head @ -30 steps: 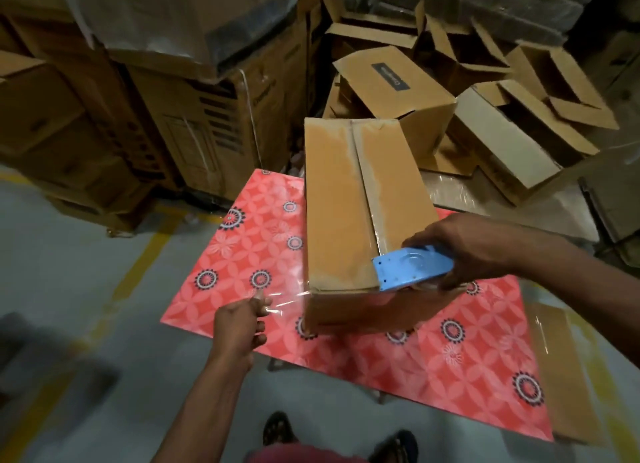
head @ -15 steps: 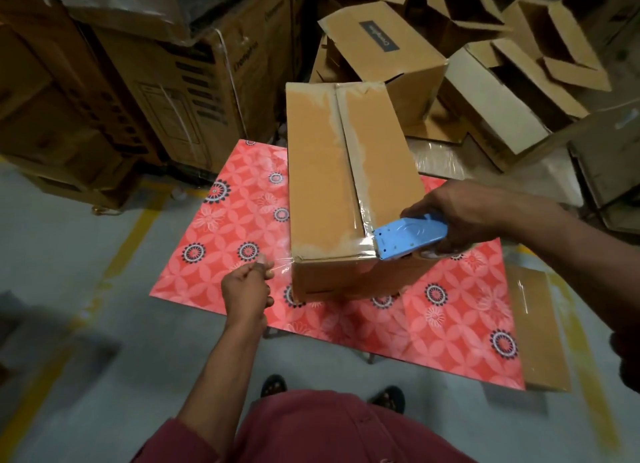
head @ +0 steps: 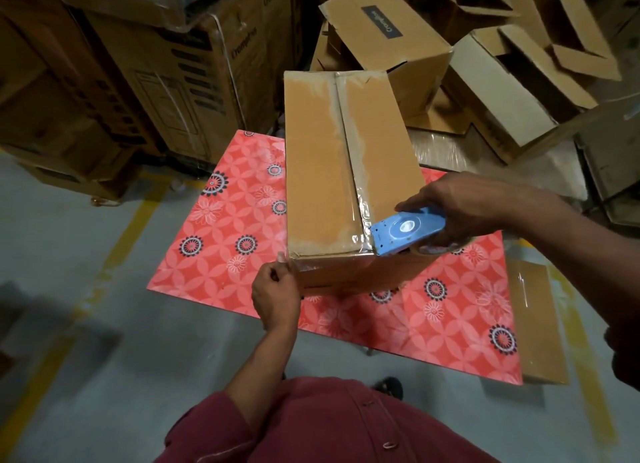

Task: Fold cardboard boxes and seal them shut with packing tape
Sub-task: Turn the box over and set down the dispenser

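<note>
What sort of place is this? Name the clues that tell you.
Probably a warehouse or packing area: stacked printed cartons, a heap of open boxes behind, and a concrete floor with yellow lines.

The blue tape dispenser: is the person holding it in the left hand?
No. The right hand grips the blue tape dispenser at the box's near edge, while the left hand pinches the tape end.

Red floral table covering (head: 221,255), grey floor (head: 86,376) with yellow lines (head: 131,227), possibly sandals (head: 389,386) below.
</note>
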Action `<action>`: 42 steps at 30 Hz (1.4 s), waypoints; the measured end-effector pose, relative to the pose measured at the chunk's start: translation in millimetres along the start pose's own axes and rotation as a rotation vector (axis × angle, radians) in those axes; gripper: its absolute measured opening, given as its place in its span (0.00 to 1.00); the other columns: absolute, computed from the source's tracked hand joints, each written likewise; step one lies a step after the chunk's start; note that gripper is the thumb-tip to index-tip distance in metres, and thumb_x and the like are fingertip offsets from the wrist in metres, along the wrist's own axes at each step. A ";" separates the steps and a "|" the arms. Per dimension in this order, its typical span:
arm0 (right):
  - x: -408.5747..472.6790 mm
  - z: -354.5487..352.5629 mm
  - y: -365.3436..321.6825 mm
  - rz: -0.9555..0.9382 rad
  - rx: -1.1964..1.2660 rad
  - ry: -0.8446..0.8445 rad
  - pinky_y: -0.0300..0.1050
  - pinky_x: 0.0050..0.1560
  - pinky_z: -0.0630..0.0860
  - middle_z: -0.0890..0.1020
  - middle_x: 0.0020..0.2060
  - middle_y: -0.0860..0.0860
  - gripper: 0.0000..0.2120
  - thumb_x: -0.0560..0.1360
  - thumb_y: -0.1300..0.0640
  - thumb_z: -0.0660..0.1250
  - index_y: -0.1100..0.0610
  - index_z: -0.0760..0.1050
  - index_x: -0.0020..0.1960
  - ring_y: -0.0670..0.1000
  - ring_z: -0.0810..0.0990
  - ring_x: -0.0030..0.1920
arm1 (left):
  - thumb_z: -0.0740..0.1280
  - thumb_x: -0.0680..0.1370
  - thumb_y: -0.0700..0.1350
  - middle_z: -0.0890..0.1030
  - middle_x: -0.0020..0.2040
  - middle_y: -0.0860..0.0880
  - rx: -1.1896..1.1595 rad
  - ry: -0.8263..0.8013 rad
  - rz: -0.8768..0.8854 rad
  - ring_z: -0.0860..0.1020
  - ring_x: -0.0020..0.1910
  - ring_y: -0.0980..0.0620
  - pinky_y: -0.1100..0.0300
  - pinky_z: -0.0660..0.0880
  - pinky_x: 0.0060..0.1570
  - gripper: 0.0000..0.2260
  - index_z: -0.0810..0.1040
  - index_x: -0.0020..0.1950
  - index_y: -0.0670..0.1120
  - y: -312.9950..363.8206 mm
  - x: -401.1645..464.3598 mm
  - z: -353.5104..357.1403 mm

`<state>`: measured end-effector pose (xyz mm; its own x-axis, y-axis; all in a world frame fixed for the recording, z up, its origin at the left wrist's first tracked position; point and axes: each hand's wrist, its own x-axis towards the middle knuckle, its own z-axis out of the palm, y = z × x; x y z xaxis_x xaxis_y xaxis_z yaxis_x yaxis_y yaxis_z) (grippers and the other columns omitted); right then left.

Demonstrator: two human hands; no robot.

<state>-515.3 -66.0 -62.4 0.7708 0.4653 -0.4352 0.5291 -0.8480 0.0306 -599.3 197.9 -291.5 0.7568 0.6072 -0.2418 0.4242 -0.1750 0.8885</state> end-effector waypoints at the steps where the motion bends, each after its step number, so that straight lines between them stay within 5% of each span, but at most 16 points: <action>1: 0.6 0.7 1.0 -0.011 -0.021 0.003 0.51 0.52 0.79 0.84 0.60 0.43 0.38 0.68 0.36 0.77 0.39 0.70 0.75 0.49 0.81 0.53 | 0.61 0.83 0.59 0.81 0.45 0.45 0.040 -0.013 -0.042 0.80 0.47 0.36 0.44 0.78 0.46 0.16 0.79 0.47 0.49 -1.9 1.7 2.2; 4: 1.7 1.6 3.2 -0.044 -0.078 0.001 0.51 0.52 0.79 0.83 0.62 0.43 0.38 0.69 0.35 0.75 0.39 0.69 0.76 0.50 0.81 0.57 | 0.57 0.77 0.75 0.79 0.57 0.45 0.172 -0.099 -0.230 0.79 0.55 0.39 0.43 0.78 0.57 0.30 0.78 0.62 0.52 -19.9 8.2 0.2; 7: 4.1 0.9 3.9 -0.060 -0.097 -0.010 0.50 0.51 0.78 0.82 0.63 0.43 0.38 0.70 0.35 0.74 0.38 0.66 0.77 0.50 0.81 0.58 | 0.62 0.81 0.68 0.83 0.58 0.47 0.192 -0.076 -0.129 0.80 0.58 0.42 0.50 0.75 0.55 0.25 0.79 0.62 0.49 -25.9 5.6 -10.7; 11: 5.9 4.0 2.2 -0.097 -0.150 -0.016 0.52 0.49 0.77 0.79 0.52 0.42 0.36 0.72 0.34 0.72 0.33 0.63 0.77 0.50 0.79 0.54 | 0.65 0.82 0.54 0.81 0.62 0.48 -0.016 0.084 0.556 0.79 0.63 0.46 0.46 0.77 0.62 0.17 0.81 0.64 0.44 17.6 -2.7 -27.0; 13: 7.7 4.7 2.4 -0.117 -0.166 -0.020 0.54 0.50 0.77 0.78 0.52 0.43 0.35 0.73 0.34 0.70 0.32 0.62 0.77 0.51 0.78 0.56 | 0.67 0.82 0.50 0.81 0.67 0.43 0.081 -0.053 0.986 0.77 0.69 0.43 0.49 0.72 0.70 0.18 0.81 0.66 0.40 46.7 -8.0 -28.0; 16: 8.6 6.5 5.5 -0.138 -0.170 -0.039 0.54 0.49 0.77 0.76 0.52 0.45 0.34 0.75 0.35 0.70 0.31 0.61 0.78 0.51 0.78 0.55 | 0.69 0.80 0.63 0.74 0.76 0.43 0.427 -0.328 1.279 0.70 0.78 0.44 0.42 0.66 0.76 0.32 0.77 0.74 0.40 50.4 -5.1 -16.8; 22: 0.2 4.1 15.5 -0.131 -0.124 -0.064 0.49 0.42 0.73 0.68 0.46 0.40 0.36 0.74 0.34 0.70 0.27 0.58 0.77 0.50 0.78 0.57 | 0.67 0.77 0.70 0.70 0.80 0.44 0.636 -0.353 1.391 0.66 0.80 0.47 0.41 0.66 0.75 0.41 0.71 0.79 0.41 32.2 5.9 -14.5; 27: -18.2 5.2 51.4 -0.107 -0.174 -0.134 0.48 0.50 0.78 0.72 0.47 0.40 0.34 0.76 0.41 0.71 0.28 0.59 0.77 0.49 0.80 0.56 | 0.70 0.76 0.66 0.66 0.81 0.43 0.647 -0.339 1.441 0.64 0.81 0.45 0.39 0.67 0.74 0.41 0.69 0.80 0.40 26.5 14.6 -18.8; 32: -64.2 20.8 115.8 0.001 -0.282 -0.233 0.41 0.50 0.71 0.77 0.54 0.42 0.34 0.76 0.38 0.69 0.29 0.59 0.78 0.47 0.79 0.58 | 0.71 0.76 0.65 0.69 0.80 0.43 0.606 -0.328 1.428 0.67 0.80 0.44 0.39 0.68 0.73 0.39 0.72 0.78 0.40 27.6 9.6 -13.9; 38: -70.6 52.8 144.9 -0.022 -0.255 -0.140 0.44 0.50 0.72 0.78 0.57 0.44 0.41 0.72 0.33 0.72 0.31 0.57 0.79 0.47 0.79 0.57 | 0.69 0.76 0.65 0.70 0.79 0.43 0.644 -0.285 1.375 0.65 0.81 0.43 0.35 0.65 0.75 0.38 0.74 0.76 0.39 42.4 -15.3 -10.5; 42: -69.7 76.4 153.3 -0.034 -0.212 -0.096 0.48 0.49 0.75 0.76 0.55 0.45 0.42 0.70 0.31 0.72 0.31 0.56 0.79 0.49 0.78 0.56 | 0.69 0.77 0.63 0.70 0.79 0.42 0.586 -0.390 1.509 0.67 0.80 0.44 0.38 0.68 0.74 0.37 0.72 0.77 0.38 77.1 -65.4 35.1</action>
<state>-515.0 -247.8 -96.2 0.7196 0.4577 -0.5221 0.6245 -0.7554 0.1985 -598.7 117.5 -220.8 0.6649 -0.5683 0.4846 -0.7072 -0.6878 0.1637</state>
